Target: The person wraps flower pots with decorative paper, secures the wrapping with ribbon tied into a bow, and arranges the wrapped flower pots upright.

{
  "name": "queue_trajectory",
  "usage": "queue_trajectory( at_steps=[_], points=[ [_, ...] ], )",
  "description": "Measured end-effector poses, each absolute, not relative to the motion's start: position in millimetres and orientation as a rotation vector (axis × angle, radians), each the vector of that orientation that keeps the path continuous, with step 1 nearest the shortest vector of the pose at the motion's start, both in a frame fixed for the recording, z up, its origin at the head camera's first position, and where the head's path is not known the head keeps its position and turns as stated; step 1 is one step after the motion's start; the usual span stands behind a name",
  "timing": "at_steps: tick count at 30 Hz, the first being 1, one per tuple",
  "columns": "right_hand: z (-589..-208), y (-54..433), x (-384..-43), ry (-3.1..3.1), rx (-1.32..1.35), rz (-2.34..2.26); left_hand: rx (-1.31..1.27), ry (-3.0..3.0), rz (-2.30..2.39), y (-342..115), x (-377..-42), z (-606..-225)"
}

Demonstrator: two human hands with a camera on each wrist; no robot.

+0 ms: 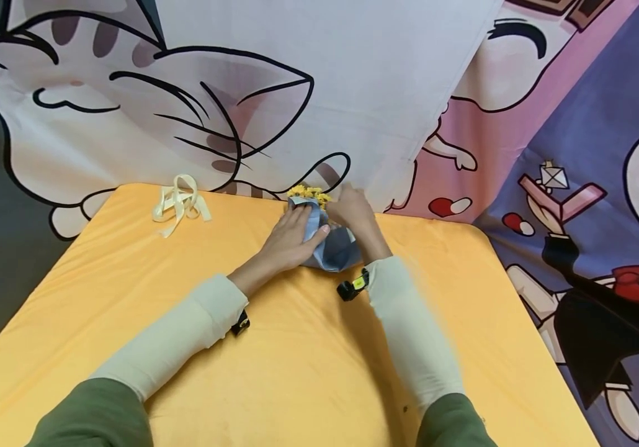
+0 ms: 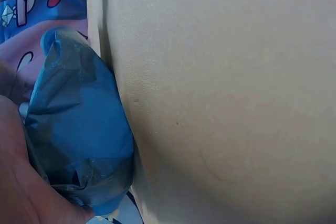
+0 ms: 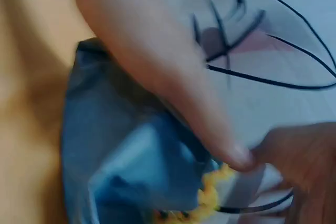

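Observation:
Blue wrapping paper (image 1: 335, 251) stands gathered in a cone near the back edge of the table, with small yellow flowers (image 1: 309, 194) showing at its top. My left hand (image 1: 288, 239) holds the paper from the left, fingers over the far side and thumb across the front. In the left wrist view, the thumb (image 2: 39, 198) lies against the paper's lower edge. Beside the flowers, my right hand (image 1: 353, 214) has curled fingers and is blurred. Its thumb and finger meet in the right wrist view; anything between them is hidden.
A loosely looped cream ribbon (image 1: 181, 202) lies at the back left of the yellow-covered table (image 1: 275, 372). Behind the table hangs a cartoon-printed cloth (image 1: 386, 81), close to both hands. Black wrist cameras are strapped under the sleeves.

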State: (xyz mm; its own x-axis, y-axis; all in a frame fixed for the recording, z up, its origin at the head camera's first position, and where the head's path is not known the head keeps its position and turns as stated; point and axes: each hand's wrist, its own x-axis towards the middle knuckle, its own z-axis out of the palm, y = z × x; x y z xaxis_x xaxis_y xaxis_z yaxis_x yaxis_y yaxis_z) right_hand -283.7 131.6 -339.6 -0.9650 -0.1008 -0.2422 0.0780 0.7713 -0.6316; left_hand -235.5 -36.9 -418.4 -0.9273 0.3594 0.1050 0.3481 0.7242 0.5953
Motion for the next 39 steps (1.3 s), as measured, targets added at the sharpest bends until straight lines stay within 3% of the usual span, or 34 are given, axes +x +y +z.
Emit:
queue_trajectory(
  at_steps=[4,10,18,25,28,33,39],
  points=[
    [-351,111,-288,2.932,-0.337,-0.930,0.642,2.933,0.966,-38,-236,-418],
    [-357,96,-297,3.180,-0.560,-0.691,0.625,2.913,0.973,-38,-234,-418],
    [-365,114,-316,3.161,-0.076,-0.898,0.588,2.871,1.053,-34,-234,-419],
    [-376,120,-319,3.053,-0.129,-1.036,0.598,2.836,1.095,-38,-233,-416],
    [-380,119,-319,3.032,-0.159,-0.947,0.583,2.813,1.130,-39,-233,-415],
    [-376,130,-309,3.052,0.017,-0.810,0.583,2.801,1.123,-38,-233,-417],
    [-353,190,-283,2.800,0.262,-0.423,0.561,2.745,1.211,-40,-233,-417]
  ],
)
